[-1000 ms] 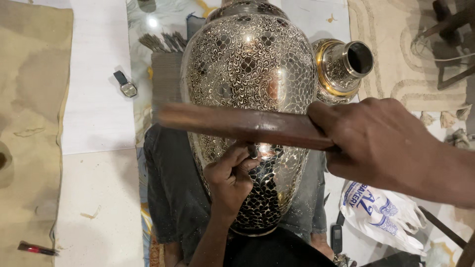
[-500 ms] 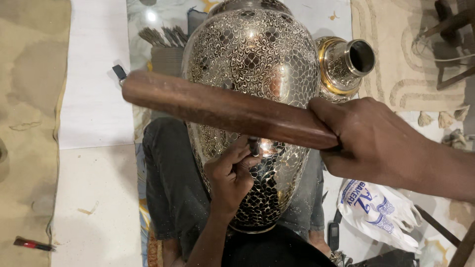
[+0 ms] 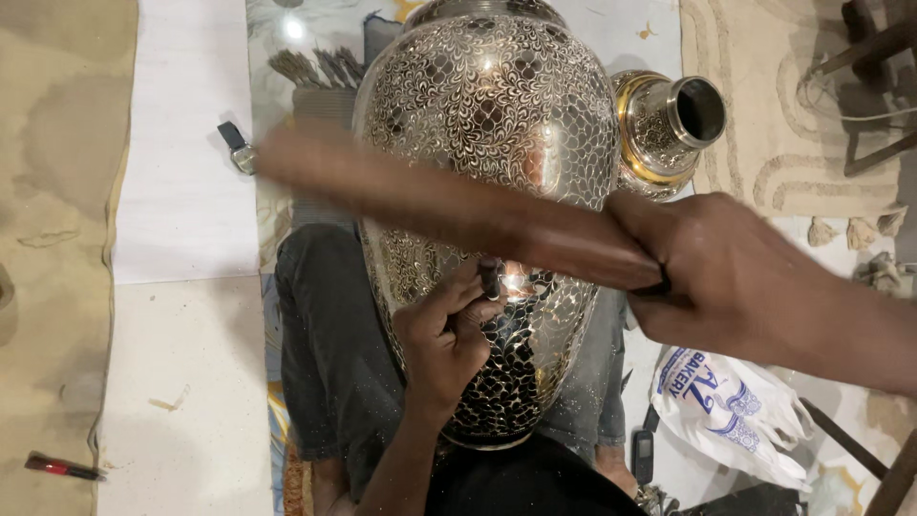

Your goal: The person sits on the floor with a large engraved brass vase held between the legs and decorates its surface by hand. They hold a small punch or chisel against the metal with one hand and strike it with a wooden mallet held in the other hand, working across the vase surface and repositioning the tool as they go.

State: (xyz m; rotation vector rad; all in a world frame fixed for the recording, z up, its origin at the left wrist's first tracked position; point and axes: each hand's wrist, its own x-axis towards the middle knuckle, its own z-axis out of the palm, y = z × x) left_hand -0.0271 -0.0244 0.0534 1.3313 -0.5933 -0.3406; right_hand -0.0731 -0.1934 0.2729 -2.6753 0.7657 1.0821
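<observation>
A large engraved metal vase (image 3: 487, 115) with a black and silver pattern lies across my lap. My left hand (image 3: 444, 339) rests on its lower body and pinches a small dark chisel (image 3: 489, 277) against the surface. My right hand (image 3: 731, 282) grips one end of a long brown wooden stick (image 3: 430, 201), which is blurred and stretches left across the vase above the chisel.
A smaller brass vase (image 3: 669, 129) lies to the right of the big one. Several thin metal tools (image 3: 310, 69) and a small dark tool (image 3: 236, 145) lie at the upper left. A white plastic bag (image 3: 726, 411) and a phone (image 3: 644, 456) sit at lower right, a red pen (image 3: 57, 466) at far left.
The wooden stick has swung: its far end rose from level to tilted up, then came down toward the chisel. My left hand stays on the vase with the chisel.
</observation>
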